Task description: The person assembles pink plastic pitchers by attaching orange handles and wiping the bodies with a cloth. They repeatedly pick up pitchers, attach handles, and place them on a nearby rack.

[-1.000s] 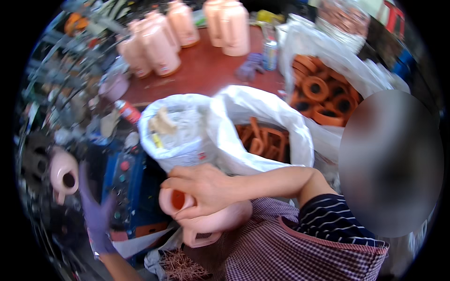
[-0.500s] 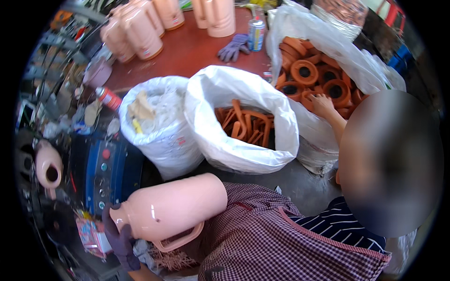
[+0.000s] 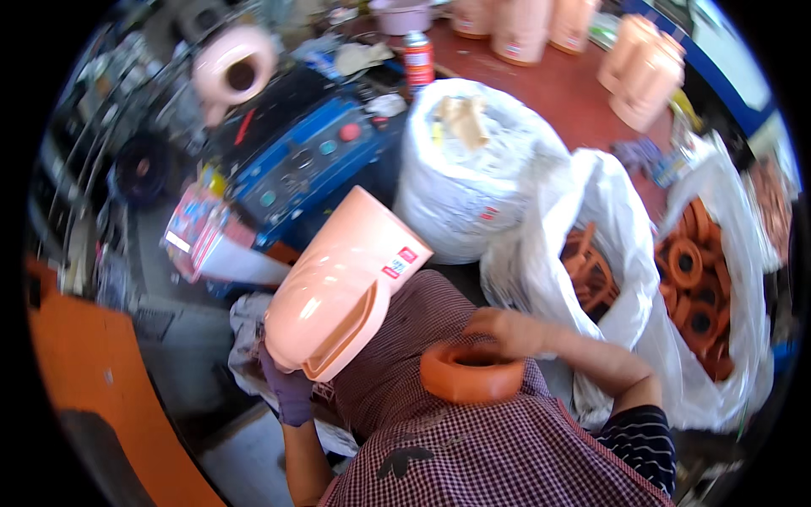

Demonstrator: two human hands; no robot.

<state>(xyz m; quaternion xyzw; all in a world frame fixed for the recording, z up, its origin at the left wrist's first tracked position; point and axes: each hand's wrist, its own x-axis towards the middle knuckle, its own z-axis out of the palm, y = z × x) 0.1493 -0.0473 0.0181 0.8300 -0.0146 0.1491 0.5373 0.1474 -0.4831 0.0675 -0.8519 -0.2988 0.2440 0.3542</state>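
My left hand [image 3: 289, 395], in a purple-grey glove, grips a glossy pink vacuum-flask casing [image 3: 334, 262] by its lower end in the picture. The casing is tilted, its wider end up and to the right, with the handle and small red-and-white stickers facing me. My bare right hand [image 3: 511, 332] is closed on the far rim of an orange plastic ring [image 3: 473, 387] above my checked apron. The ring is apart from the casing. Part of my left hand's fingers is hidden behind the casing.
An open white sack [image 3: 629, 245] holds orange handle-shaped pieces; another sack [image 3: 748, 338] holds orange rings. A fuller white sack [image 3: 439, 203] stands beside a blue control box [image 3: 308, 165]. Several pink casings [image 3: 519, 34] stand on the red table [image 3: 574, 93]. One more casing [image 3: 211, 72] lies at upper left.
My view has swung left. My right hand has left the sack of rings and come over my apron with an orange ring. The casing has turned, showing its stickers and handle.
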